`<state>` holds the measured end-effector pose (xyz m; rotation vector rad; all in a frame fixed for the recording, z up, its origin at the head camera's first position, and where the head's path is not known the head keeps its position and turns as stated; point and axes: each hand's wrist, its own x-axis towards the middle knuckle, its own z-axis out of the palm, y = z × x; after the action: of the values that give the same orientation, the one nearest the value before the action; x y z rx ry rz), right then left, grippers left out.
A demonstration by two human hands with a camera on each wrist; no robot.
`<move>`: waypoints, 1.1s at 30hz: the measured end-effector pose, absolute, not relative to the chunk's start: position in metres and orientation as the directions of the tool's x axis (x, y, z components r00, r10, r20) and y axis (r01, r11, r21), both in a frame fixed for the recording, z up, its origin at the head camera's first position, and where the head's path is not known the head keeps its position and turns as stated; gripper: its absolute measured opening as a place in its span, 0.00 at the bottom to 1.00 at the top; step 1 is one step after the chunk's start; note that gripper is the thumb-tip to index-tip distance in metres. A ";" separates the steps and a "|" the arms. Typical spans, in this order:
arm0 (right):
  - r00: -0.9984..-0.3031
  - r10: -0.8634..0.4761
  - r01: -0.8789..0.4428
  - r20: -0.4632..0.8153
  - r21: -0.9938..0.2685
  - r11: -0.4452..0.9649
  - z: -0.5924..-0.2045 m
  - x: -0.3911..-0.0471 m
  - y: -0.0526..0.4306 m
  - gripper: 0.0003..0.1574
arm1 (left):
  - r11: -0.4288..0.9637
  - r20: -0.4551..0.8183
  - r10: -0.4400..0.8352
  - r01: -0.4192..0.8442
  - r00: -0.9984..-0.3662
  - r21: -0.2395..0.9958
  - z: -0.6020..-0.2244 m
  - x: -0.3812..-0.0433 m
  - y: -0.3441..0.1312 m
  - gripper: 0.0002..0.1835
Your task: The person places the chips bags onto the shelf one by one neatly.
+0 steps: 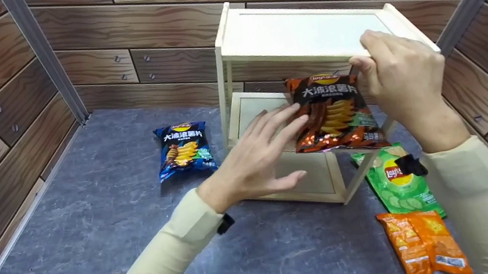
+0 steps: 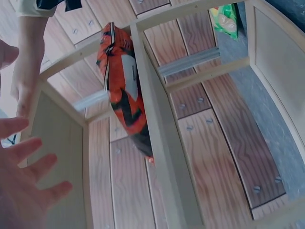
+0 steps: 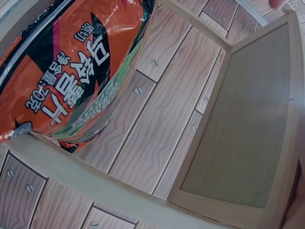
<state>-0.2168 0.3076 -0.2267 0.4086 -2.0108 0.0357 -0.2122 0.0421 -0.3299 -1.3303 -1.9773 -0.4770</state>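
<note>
A small pale wooden shelf rack [image 1: 291, 28] stands on the floor with a top board, a middle shelf and a bottom board. On its middle shelf is a red-and-black bag of potato chips [image 1: 338, 115], standing up with its printed front outward. My right hand [image 1: 402, 70] grips the front edge of the top board near its right corner, fingers over the top and thumb at the edge. Spread fingers of my left hand [image 1: 258, 160] overlap the bag's left side in the head view. The left wrist view shows that hand apart from the bag.
Left of the rack lies a blue chip bag [image 1: 183, 150]. On the right, a green chip bag [image 1: 400, 179] lies by the rack's leg, with an orange snack bag [image 1: 424, 243] nearer me. Wood-patterned walls [image 1: 135, 27] enclose the marbled blue-grey floor [image 1: 107, 184].
</note>
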 end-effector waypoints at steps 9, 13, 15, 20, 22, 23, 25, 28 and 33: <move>-0.414 -0.263 -0.301 0.871 0.142 0.943 -0.227 -0.216 0.308 0.52 | 0.276 0.821 0.545 0.961 -0.167 0.013 -0.338 -0.213 0.008 0.42; -0.422 -0.260 -0.298 0.869 0.138 0.945 -0.227 -0.215 0.308 0.52 | 0.270 0.851 0.498 0.962 -0.167 0.031 -0.344 -0.215 -0.010 0.41; -0.421 -0.259 -0.297 0.869 0.138 0.945 -0.227 -0.215 0.308 0.52 | 0.283 0.861 0.478 0.958 -0.173 0.035 -0.348 -0.217 -0.019 0.40; -0.420 -0.256 -0.297 0.871 0.134 0.945 -0.227 -0.215 0.308 0.53 | 0.330 0.879 0.422 0.940 -0.223 0.080 -0.363 -0.223 -0.041 0.38; -0.423 -0.254 -0.295 0.870 0.132 0.946 -0.227 -0.215 0.308 0.53 | 0.354 0.876 0.401 0.927 -0.268 0.121 -0.370 -0.228 -0.047 0.37; -0.423 -0.253 -0.295 0.870 0.132 0.946 -0.227 -0.215 0.308 0.53 | 0.365 0.872 0.389 0.919 -0.297 0.150 -0.375 -0.231 -0.050 0.36; -0.426 -0.256 -0.292 0.868 0.136 0.947 -0.227 -0.215 0.309 0.53 | 0.387 0.862 0.361 0.898 -0.356 0.209 -0.385 -0.236 -0.056 0.35; -0.425 -0.259 -0.292 0.868 0.139 0.946 -0.227 -0.215 0.308 0.53 | 0.418 0.839 0.318 0.860 -0.441 0.293 -0.400 -0.245 -0.063 0.34; -0.416 -0.254 -0.290 0.874 0.137 0.947 -0.227 -0.215 0.307 0.53 | 0.479 0.779 0.283 0.786 -0.560 0.391 -0.420 -0.260 -0.074 0.32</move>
<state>-0.2148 0.3074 -0.2274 0.3881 -2.0202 0.0426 -0.2602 -0.0741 -0.4202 -0.8802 -2.0832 -1.0056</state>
